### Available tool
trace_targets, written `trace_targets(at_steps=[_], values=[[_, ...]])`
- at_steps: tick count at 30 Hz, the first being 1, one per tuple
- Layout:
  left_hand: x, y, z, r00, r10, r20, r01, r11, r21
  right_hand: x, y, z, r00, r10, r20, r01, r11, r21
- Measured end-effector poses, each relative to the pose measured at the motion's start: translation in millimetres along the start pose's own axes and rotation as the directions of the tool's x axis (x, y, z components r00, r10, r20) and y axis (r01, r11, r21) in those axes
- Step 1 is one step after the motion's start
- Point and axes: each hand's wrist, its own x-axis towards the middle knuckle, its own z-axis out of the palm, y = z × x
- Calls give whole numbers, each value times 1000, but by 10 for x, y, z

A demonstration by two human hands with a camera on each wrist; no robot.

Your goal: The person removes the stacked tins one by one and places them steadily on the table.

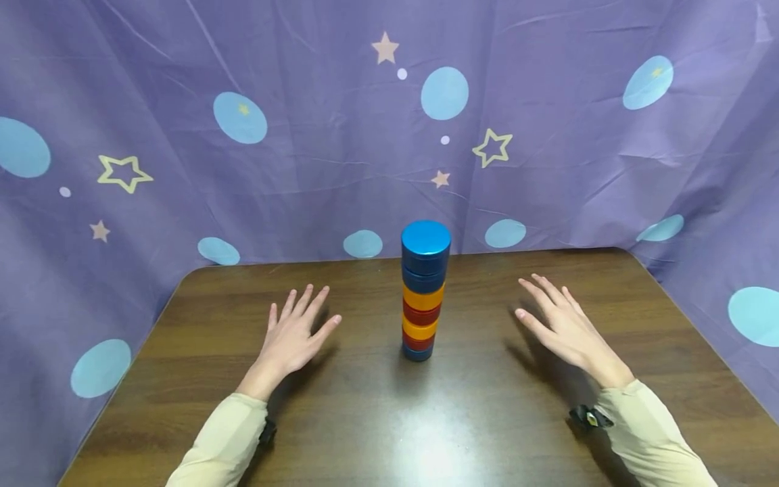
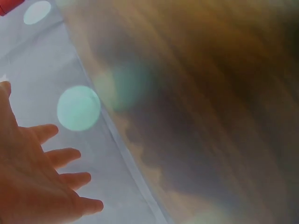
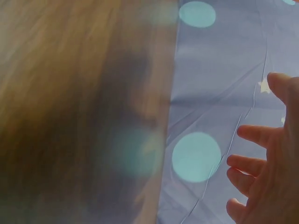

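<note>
A tall tower of stacked round pieces (image 1: 422, 297) stands upright in the middle of the table. Its glossy top is blue, with orange and red bands alternating below and a blue piece at the bottom. To the left of the tower is my left hand (image 1: 292, 341), palm down with fingers spread, holding nothing. On the other side my right hand (image 1: 569, 331) is stretched out, also bare and apart from the tower. Shadows lie on the wood beneath both hands. In the left wrist view, a bit of a red piece (image 2: 8, 5) shows at the top corner.
The brown wooden table (image 1: 341, 406) has rounded far corners and a bright light reflection near the front. Behind it and along both sides hangs a purple cloth (image 1: 341, 122) with blue dots and stars. A dark band (image 1: 590, 417) sits at the right wrist.
</note>
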Motion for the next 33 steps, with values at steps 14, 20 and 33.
trace_targets(at_steps=[14, 20, 33], values=[[144, 418, -132, 983, 176, -58, -183, 971, -151, 189, -297, -6, 997, -73, -22, 74, 997, 35], [177, 584, -210, 964, 255, -79, -266, 940, -214, 277, -414, -27, 993, -115, -25, 117, 991, 64], [259, 878, -424, 905, 414, -100, -413, 793, -448, 438, -702, -143, 962, -257, -88, 270, 937, 223]])
